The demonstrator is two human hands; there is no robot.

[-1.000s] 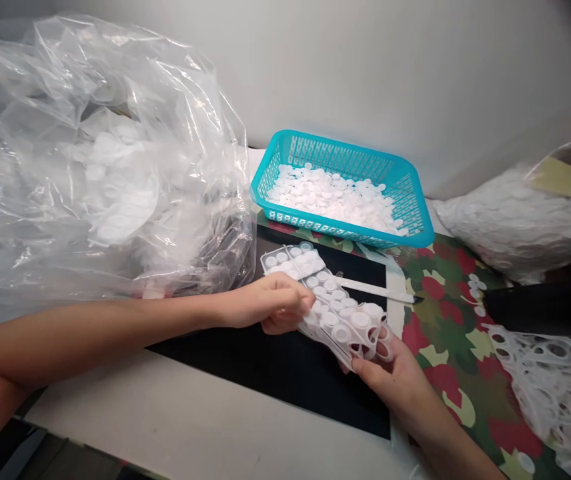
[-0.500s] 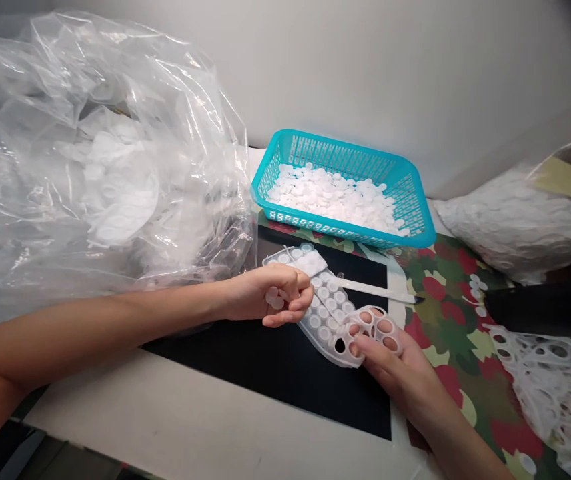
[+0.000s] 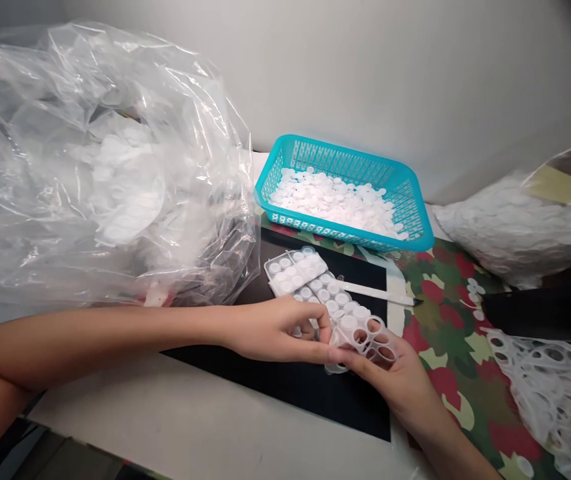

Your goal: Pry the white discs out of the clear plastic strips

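A soft, translucent white plastic sheet (image 3: 336, 293) with rows of round discs lies slanted on a black mat (image 3: 275, 383). My right hand (image 3: 400, 373) grips its near right end, where several round holes are bare of discs. My left hand (image 3: 285, 333) reaches across to that end, thumb and index finger at the sheet's edge beside the right thumb. Its other fingers are curled, and a little white from the loose discs shows between them. A folded white strip (image 3: 298, 275) lies over the sheet's far end. Behind it rests a white flat stick (image 3: 378, 292) with a dark tip.
A turquoise basket (image 3: 345, 235) of loose white discs stands at the back. A large clear bag (image 3: 205, 167) of white pieces fills the left. Another full bag (image 3: 520, 223) is at right, above a heap of punched-out webbing (image 3: 555, 393). The cloth (image 3: 445, 333) is camouflage-patterned.
My left hand has moved right and down, from above the sheet's middle to its near end beside my right hand. The right hand keeps its hold, nearly in place.
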